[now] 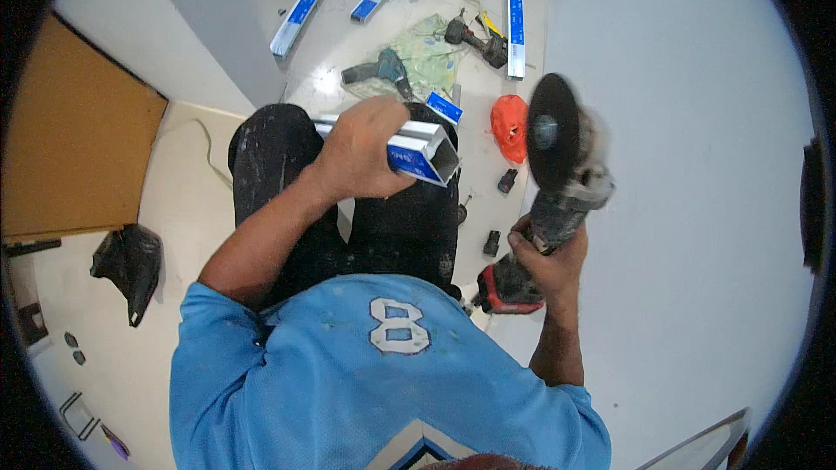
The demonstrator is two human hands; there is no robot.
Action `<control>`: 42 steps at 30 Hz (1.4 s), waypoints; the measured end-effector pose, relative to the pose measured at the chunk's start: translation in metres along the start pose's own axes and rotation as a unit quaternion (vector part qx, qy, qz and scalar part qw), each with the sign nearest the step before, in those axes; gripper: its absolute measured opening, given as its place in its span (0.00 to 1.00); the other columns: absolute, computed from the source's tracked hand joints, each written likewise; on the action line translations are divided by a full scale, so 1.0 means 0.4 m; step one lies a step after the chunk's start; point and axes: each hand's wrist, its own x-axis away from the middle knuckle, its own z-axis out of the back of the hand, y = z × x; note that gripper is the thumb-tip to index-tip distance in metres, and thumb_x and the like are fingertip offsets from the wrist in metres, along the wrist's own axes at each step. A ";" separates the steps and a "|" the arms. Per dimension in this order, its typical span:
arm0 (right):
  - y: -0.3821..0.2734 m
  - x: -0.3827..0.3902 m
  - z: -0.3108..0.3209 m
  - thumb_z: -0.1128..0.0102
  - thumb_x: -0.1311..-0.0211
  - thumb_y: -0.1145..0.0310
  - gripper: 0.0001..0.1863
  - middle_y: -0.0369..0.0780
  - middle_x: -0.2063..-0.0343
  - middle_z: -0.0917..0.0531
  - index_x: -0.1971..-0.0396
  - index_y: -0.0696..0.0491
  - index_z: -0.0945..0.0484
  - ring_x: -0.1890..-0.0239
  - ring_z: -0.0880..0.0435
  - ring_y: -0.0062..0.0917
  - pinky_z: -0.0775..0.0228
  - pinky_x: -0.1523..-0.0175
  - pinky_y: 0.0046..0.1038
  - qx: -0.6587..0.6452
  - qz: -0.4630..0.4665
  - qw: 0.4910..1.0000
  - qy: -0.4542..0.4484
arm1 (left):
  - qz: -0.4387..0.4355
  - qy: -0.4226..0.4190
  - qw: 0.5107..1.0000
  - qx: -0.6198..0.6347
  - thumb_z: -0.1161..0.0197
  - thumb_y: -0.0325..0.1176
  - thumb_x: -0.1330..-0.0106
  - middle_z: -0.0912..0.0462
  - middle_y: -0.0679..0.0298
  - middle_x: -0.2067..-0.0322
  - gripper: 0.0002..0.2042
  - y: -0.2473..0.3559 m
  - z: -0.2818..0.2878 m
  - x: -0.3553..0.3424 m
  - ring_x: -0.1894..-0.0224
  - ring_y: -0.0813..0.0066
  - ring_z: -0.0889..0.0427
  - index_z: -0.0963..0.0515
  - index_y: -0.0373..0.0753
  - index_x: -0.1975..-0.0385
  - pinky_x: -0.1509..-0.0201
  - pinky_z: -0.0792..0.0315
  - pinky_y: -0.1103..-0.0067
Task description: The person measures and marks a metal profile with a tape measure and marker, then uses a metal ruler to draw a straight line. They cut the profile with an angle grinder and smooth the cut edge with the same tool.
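My left hand (364, 150) is wrapped round a short silver metal channel (424, 153) with blue film on its side. The channel lies across my knees, its hollow cut end facing right. In my right hand (557, 261) is a cordless angle grinder (557, 218), gripped round its body and held upright to the right of my knee. A dark cutting disc (553, 133) tops the grinder, apart from the channel. Its red and black battery (508, 288) points down toward me. Whether the disc spins cannot be told.
Blue-filmed metal profiles (302, 13) lie on the far floor. Beyond my knees are a teal drill (383, 71) and a dark cordless driver (477, 40). An orange-red bag (509, 128) sits beside the disc. A white wall (688, 209) rises at right; a brown board (78, 135) stands left.
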 end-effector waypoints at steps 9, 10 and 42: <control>-0.020 -0.020 -0.052 0.20 0.48 0.71 0.35 0.53 0.58 0.09 0.42 0.54 0.30 0.56 0.06 0.51 0.13 0.51 0.49 0.224 0.089 0.966 0.096 | 0.026 0.019 0.999 -0.020 0.15 0.34 0.58 0.21 0.50 0.64 0.27 0.026 -0.022 -0.017 0.59 0.44 0.17 0.24 0.35 0.59 0.55 0.22 0.57; -0.026 -0.022 -0.052 0.21 0.48 0.72 0.34 0.54 0.59 0.10 0.42 0.54 0.30 0.56 0.06 0.54 0.13 0.52 0.51 0.266 0.086 0.955 0.102 | 0.040 0.006 0.999 -0.022 0.16 0.34 0.57 0.21 0.49 0.63 0.27 0.029 -0.021 -0.020 0.58 0.44 0.17 0.24 0.35 0.60 0.53 0.22 0.56; -0.042 -0.053 -0.080 0.20 0.46 0.79 0.31 0.51 0.65 0.12 0.42 0.58 0.26 0.62 0.06 0.49 0.14 0.59 0.46 0.320 0.226 0.908 0.148 | 0.044 0.046 0.998 -0.009 0.19 0.33 0.54 0.19 0.49 0.65 0.26 0.019 -0.043 -0.016 0.62 0.45 0.14 0.23 0.30 0.57 0.56 0.19 0.59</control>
